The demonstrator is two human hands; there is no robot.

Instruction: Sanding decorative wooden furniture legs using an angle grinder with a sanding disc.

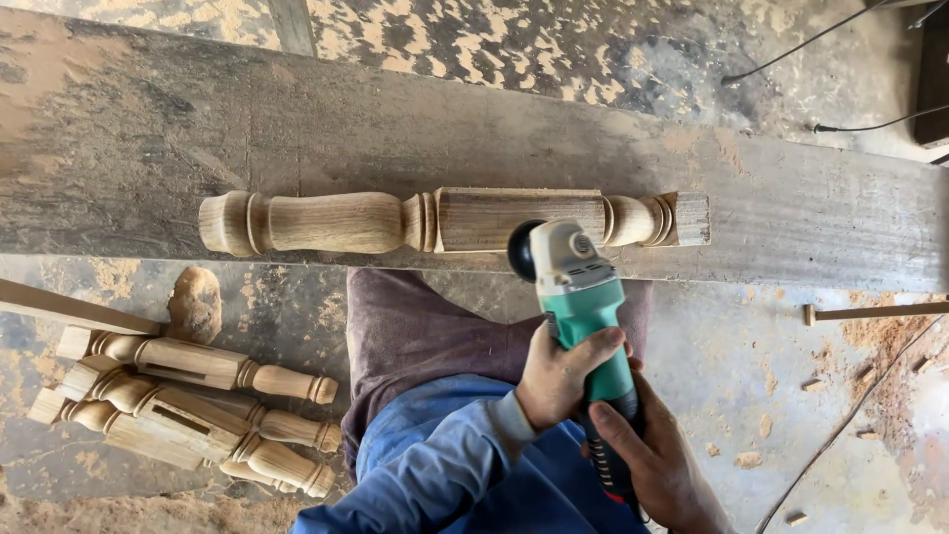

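The left hand (559, 374) and right hand (657, 460) each keep a grip clamped on the green grinder (583, 326). The turned leg (450, 221) lies unclamped on the plank (148, 138) just beyond them; disc contact may roll it off.

Woodworking shop: turned legs (188, 415), sawdust (119, 509).

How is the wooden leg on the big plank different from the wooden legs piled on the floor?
The leg on the plank lies alone, level, by the grinder; the piled legs lie stacked and slanted on the floor. The plank leg sits near both hands; the pile sits off to the side. All are pale turned wood.
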